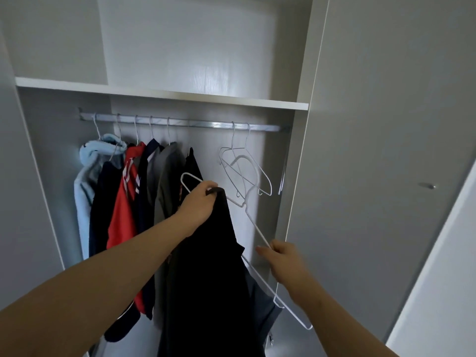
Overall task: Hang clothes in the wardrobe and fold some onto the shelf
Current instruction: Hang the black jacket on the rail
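1. Your left fingers [206, 186] are curled tight over the top edge of the black cloth garment [206, 279]. One end of the thin white wire hanger [257, 229] runs through that same grip.
2. Your right fingers [262, 249] are pinching the hanger's sloping arm lower down. Your right hand [283, 258] is out to the right of the cloth.
3. The hanger sits tilted between your hands, its left loop poking up past your left hand [199, 204] and its far corner dropping below your right wrist.
4. The black garment hangs straight down from your left hand, in front of the open wardrobe and below the rail. It's not on the rail yet.
5. Just behind your left hand is a row of hung clothes on the left half of the silver metal rail [180, 123]: a light blue fleece top [85, 181], a red top [121, 215] and a grey top [164, 191], with dark pieces between.
6. Right of them, two bare white wire hangers [231, 163] hang from the rail.
7. Above the rail runs the white wooden shelf [154, 92].
8. On your right stands the pale grey wardrobe door [386, 150].
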Tool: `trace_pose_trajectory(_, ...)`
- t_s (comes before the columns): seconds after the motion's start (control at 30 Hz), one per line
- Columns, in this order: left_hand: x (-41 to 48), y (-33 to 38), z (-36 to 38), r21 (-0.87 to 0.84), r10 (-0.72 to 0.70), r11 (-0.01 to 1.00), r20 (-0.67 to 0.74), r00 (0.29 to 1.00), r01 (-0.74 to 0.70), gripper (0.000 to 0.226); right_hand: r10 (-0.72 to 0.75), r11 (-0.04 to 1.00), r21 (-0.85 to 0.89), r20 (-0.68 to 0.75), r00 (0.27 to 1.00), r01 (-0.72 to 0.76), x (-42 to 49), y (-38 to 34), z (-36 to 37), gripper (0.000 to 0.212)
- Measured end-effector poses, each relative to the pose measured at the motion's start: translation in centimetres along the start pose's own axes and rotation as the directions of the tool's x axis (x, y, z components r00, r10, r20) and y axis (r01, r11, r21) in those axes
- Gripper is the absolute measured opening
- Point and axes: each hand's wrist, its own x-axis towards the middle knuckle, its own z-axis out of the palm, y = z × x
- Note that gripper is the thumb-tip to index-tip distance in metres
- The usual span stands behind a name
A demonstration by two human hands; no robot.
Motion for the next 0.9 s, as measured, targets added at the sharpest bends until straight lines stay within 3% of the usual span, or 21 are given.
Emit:
trace_pose_trajectory(0.17, -0.8, 0.6, -2.6, 0.004, 0.069, 0.998, -0.103, 0.992, -0.069, 0.026, -0.023, 0.997, 0.068, 0.017, 1.000, 0.021, -1.1, 0.4, 0.7, 0.028)
trace_pose_trajectory(0.37, -1.8, 2.2, -5.1, 0.407, 0.216, 0.887, 0.055, 0.975, -0.219, 0.020, -0.052, 0.995, 0.080, -0.009, 0.999, 0.053, -2.0, 0.4, 1.6, 0.033)
trace_pose_trajectory(0.47, -2.5, 2.6, -5.2, 0.462, 0.211, 0.855, 0.106, 0.972, -0.236, 0.021, -0.046, 0.988, 0.149, -0.014, 0.999, 0.048, -1.8, -0.6, 2.3, 0.037)
trace_pose_trajectory(0.6, -3.5, 2.8, -3.9, 0.474, 0.226, 0.831, 0.191, 0.955, -0.291, 0.018, -0.139, 0.955, 0.271, 0.058, 0.989, 0.118, -1.4, -3.9, 4.0, 0.019)
trace_pose_trajectory(0.73, -3.1, 2.4, -5.0, 0.487, 0.255, 0.825, 0.131, 0.958, -0.287, 0.025, -0.114, 0.960, 0.249, -0.066, 0.991, 0.127, -0.8, -4.7, 4.4, 0.028)
trace_pose_trajectory(0.9, -1.4, 1.3, -7.8, 0.733, 0.318, 0.658, -0.068, 0.945, -0.169, 0.032, -0.009, 0.901, 0.428, -0.130, 0.991, 0.065, -0.7, -3.4, 3.5, 0.029)
